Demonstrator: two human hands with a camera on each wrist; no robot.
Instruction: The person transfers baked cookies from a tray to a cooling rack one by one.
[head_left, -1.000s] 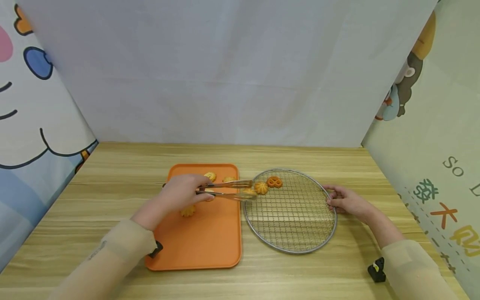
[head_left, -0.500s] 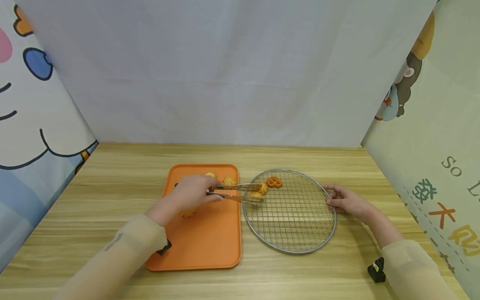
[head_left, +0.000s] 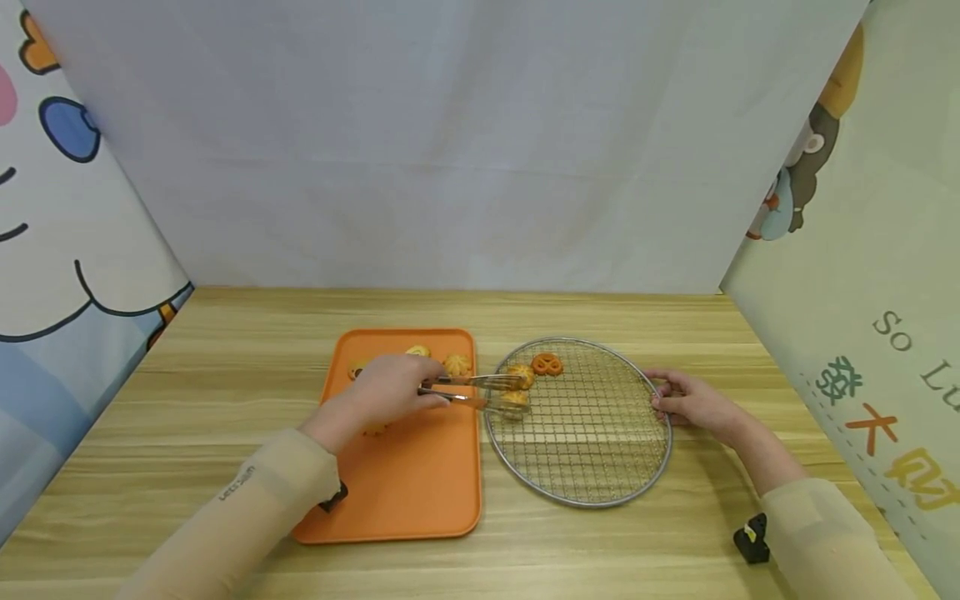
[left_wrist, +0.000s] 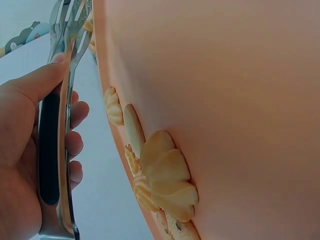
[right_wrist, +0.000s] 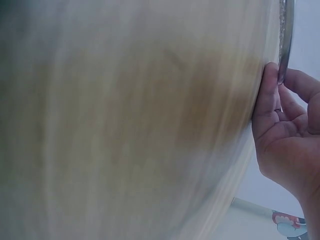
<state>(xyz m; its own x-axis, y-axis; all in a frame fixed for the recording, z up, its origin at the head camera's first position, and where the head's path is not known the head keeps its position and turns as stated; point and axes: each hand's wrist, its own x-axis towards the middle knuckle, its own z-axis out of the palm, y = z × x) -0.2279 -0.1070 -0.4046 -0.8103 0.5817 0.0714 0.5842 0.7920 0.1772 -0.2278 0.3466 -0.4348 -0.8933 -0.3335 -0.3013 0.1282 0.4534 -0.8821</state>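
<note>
My left hand (head_left: 393, 387) grips metal tongs (head_left: 461, 381) above the orange tray (head_left: 420, 483). The fork-like tips reach over the left part of a round wire rack (head_left: 592, 442). By the tips lie two golden cookies; the upper one (head_left: 521, 377) is partly covered, and the lower cookie (head_left: 514, 403) sits under the near prong. Whether the tongs still clasp it, I cannot tell. A pretzel-shaped cookie (head_left: 547, 364) lies just beyond. My right hand (head_left: 686, 403) pinches the rack's right rim between thumb and fingers, as the right wrist view also shows.
Several cookies stay on the tray, among them a flower-shaped cookie (left_wrist: 167, 175) near its edge and a ridged cookie (head_left: 457, 365) at the top right. The wooden table (head_left: 592, 550) meets a pale backdrop (head_left: 450, 167) behind, with printed panels on both sides.
My left hand has moved right, bringing the tongs' tips and a cookie farther onto the rack; the cookie now lies slightly nearer me. My right hand keeps its place on the rim.
</note>
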